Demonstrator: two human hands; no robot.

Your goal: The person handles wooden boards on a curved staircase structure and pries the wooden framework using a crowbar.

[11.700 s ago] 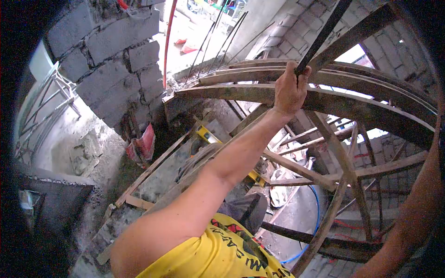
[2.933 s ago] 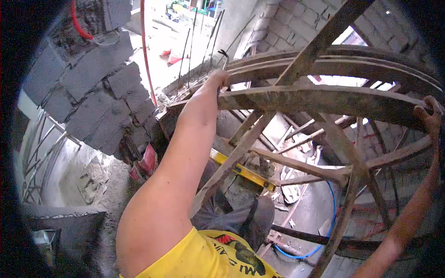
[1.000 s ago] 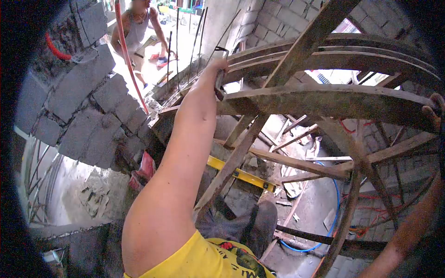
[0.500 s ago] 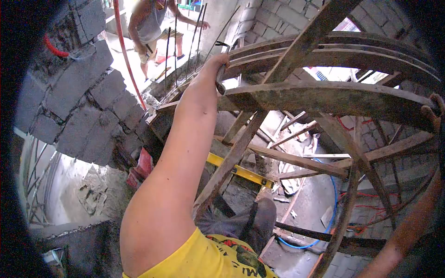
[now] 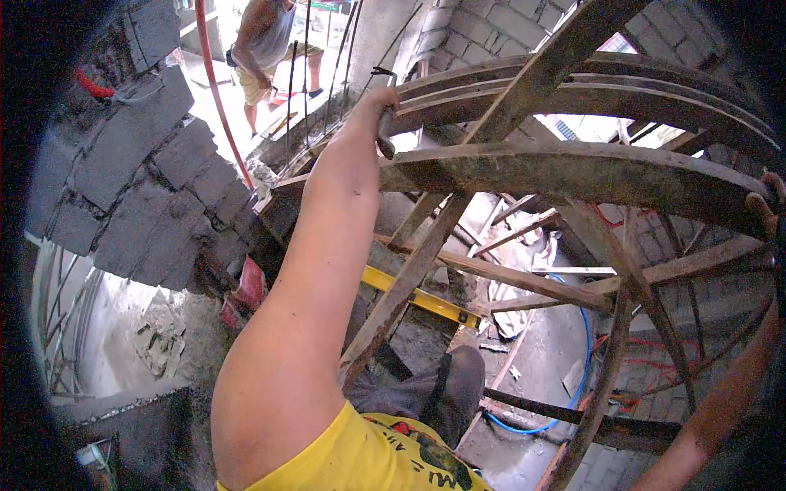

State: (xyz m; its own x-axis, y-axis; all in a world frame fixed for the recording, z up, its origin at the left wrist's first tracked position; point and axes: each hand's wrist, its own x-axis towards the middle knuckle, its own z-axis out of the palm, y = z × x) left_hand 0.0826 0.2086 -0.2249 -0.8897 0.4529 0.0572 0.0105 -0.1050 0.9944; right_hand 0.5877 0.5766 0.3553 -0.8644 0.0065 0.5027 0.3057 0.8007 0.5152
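Note:
My left hand (image 5: 381, 101), at the end of my outstretched arm, is closed round what looks like a claw hammer (image 5: 386, 135). Its dark hooked head sticks out above the fist and the handle end below. Both lie by the left ends of the curved wooden beams (image 5: 565, 170). Far to the right, my right hand (image 5: 765, 204) curls its fingers over the end of the nearer curved beam. Part of that hand is lost in the dark edge of the view.
Slanting wooden braces (image 5: 417, 270) cross below the beams. A yellow spirit level (image 5: 442, 306) lies near my knee. Upright steel bars (image 5: 307, 82) and a red hose (image 5: 214, 90) stand beside the block wall (image 5: 139, 196). Another person (image 5: 264, 49) stands beyond. A blue hose (image 5: 588, 352) curves along the floor.
My left hand and the hammer have shifted slightly left and up. The other person has changed posture, with an arm now lowered. My right hand keeps its hold on the beam.

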